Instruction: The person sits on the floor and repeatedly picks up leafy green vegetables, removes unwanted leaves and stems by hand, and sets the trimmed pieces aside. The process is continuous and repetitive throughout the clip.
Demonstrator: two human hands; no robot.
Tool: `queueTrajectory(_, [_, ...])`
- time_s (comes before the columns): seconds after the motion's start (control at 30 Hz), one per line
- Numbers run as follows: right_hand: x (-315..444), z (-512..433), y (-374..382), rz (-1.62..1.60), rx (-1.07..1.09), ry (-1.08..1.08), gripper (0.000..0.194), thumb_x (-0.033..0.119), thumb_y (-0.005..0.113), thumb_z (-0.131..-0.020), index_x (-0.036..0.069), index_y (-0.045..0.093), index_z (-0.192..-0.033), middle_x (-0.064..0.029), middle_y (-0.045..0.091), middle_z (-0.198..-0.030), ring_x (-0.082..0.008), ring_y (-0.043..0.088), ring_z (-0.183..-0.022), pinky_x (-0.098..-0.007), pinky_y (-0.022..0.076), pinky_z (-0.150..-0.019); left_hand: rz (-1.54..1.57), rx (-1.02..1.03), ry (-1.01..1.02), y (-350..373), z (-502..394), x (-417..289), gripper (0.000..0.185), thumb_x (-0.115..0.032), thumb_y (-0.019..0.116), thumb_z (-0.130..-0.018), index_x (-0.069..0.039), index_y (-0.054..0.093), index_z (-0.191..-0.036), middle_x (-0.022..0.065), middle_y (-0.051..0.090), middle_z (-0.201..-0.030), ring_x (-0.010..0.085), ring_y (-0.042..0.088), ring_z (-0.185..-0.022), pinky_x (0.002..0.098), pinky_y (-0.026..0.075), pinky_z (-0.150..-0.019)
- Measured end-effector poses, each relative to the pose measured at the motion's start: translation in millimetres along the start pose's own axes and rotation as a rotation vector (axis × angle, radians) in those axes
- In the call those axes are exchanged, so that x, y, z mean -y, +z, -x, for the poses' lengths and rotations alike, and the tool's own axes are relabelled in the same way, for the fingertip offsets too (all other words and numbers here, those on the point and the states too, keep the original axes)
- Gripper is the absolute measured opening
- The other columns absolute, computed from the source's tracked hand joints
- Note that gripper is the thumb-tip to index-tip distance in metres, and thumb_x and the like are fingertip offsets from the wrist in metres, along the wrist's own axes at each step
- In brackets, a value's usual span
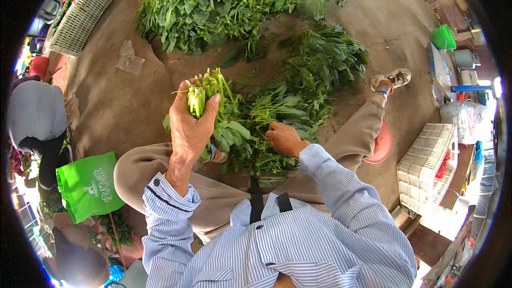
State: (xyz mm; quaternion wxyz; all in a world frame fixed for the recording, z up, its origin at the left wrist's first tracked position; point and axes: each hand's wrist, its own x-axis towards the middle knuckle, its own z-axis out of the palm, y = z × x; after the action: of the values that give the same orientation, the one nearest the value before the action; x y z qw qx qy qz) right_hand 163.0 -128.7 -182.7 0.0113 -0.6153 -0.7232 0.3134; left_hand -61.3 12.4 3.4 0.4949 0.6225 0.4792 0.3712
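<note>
My left hand [192, 116] is closed round a bunch of leafy greens [208, 88]. The pale cut stem ends stick up above my thumb, and the leaves hang down below the hand. To the right and lower, my right hand [285, 139] touches a heap of loose greens [276, 108] on the ground between my legs. Its fingers are curled among the stems; whether they grip any is hidden. That heap stretches up and right into darker leaves [324, 56]. Beyond it lies a larger pile of greens [224, 4].
White plastic crates stand at upper left [82, 16] and at right [426, 164]. A green bag [90, 186] bearing writing is beside my left knee. A red basin [380, 144] sits by my right leg. Clear plastic scrap [130, 58] lies on the floor. Another person [38, 116] is at left.
</note>
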Motion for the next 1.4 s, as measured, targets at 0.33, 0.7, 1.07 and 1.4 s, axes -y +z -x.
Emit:
queueTrajectory(0.33, [3.9,23.9,-57.3,-0.287,-0.28,0.098,0.018,0.015,0.063,-0.095,0.0,0.068,-0.102,-0.0153,0.063,-0.106,-0.0358,0.061,-0.092,-0.0467,0.0496,-0.082,0.087,0.033,0.087,-1.3,6.6,-8.4,0.034,-0.015,0.072,-0.094,0.0,0.06,-0.122,0.0018,0.07,-0.103,0.0096,0.062,-0.09,0.0259,0.051,-0.08])
queueTrajectory(0.7, [4.3,-46.7,25.2,0.134,0.218,0.026,0.023,0.007,0.061,-0.091,0.008,0.069,-0.113,-0.0152,0.058,-0.123,-0.0355,0.06,-0.112,-0.0466,0.0511,-0.092,0.067,-0.002,0.018,1.4,-0.5,-4.4,0.031,-0.012,0.071,-0.094,0.0,0.061,-0.121,0.0011,0.07,-0.101,0.0085,0.062,-0.089,0.025,0.05,-0.081])
queueTrajectory(1.07, [20.0,43.8,-50.4,-0.371,-0.059,-0.11,0.03,0.006,0.063,-0.089,0.002,0.066,-0.119,-0.0132,0.063,-0.111,-0.0343,0.065,-0.094,-0.0427,0.0518,-0.077,0.1,0.015,0.013,5.2,3.0,-11.7,0.033,-0.01,0.071,-0.094,0.002,0.059,-0.122,0.002,0.069,-0.101,0.0078,0.061,-0.087,0.024,0.05,-0.079])
queueTrajectory(1.4, [78.9,83.1,-177.0,-1.138,-0.574,-0.103,0.024,0.003,0.061,-0.097,-0.001,0.064,-0.121,0.0006,0.061,-0.1,-0.0027,0.05,-0.078,-0.0211,0.0414,-0.068,0.137,0.004,0.098,2.7,4.8,-4.6,0.033,-0.012,0.071,-0.094,0.001,0.059,-0.121,0.0025,0.069,-0.103,0.0093,0.061,-0.089,0.0248,0.05,-0.081])
